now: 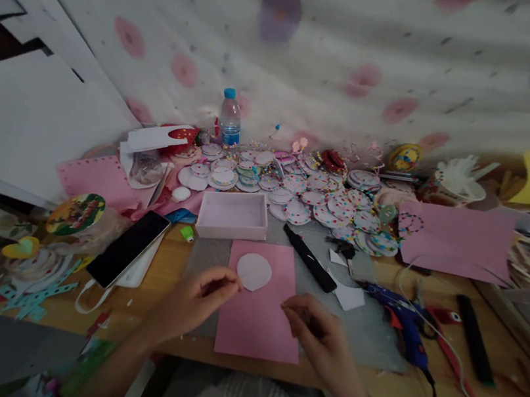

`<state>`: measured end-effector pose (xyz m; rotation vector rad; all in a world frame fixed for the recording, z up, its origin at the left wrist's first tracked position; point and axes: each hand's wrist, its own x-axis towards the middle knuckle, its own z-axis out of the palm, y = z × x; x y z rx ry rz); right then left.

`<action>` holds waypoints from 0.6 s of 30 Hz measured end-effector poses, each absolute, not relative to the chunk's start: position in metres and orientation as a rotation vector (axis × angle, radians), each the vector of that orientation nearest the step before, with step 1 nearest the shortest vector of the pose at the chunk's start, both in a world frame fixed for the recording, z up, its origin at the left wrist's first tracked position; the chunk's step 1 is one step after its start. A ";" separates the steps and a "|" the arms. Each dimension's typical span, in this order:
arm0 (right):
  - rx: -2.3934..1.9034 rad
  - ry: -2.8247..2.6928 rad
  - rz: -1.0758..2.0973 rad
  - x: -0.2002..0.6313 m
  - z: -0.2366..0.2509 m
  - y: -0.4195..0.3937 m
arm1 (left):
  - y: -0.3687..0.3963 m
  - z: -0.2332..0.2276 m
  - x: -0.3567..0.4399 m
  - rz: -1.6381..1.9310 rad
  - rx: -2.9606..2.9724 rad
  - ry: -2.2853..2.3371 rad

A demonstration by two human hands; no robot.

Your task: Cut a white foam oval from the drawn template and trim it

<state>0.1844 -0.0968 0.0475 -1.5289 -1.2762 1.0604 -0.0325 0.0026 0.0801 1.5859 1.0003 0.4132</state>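
Note:
A round white paper disc [254, 271] lies on the upper part of a pink sheet of card [259, 330]. My left hand [211, 290] is at the disc's lower left edge, thumb and fingertips pinched together. Whether it touches the disc or hovers just above, I cannot tell. Over the right edge of the pink card is my right hand [317, 332], its thumb and index finger also closed in a pinch. Anything between the fingertips of either hand is too small to make out.
Behind the card stand a shallow white box [233, 216] and a heap of dotted white discs [315, 196]. A blue glue gun [399, 318], black cutter [310, 258] and white scraps [348, 296] lie to the right. A phone [129, 248] lies left; a water bottle [229, 120] stands behind.

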 end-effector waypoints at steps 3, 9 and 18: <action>-1.535 -1.344 1.077 0.181 0.047 -0.095 | -0.007 0.077 -0.027 0.343 1.550 0.973; -1.508 -1.446 1.159 0.183 0.046 -0.097 | -0.015 0.074 -0.025 0.365 1.503 1.036; -1.508 -1.570 1.248 0.191 0.049 -0.097 | -0.015 0.058 -0.025 0.421 1.250 1.065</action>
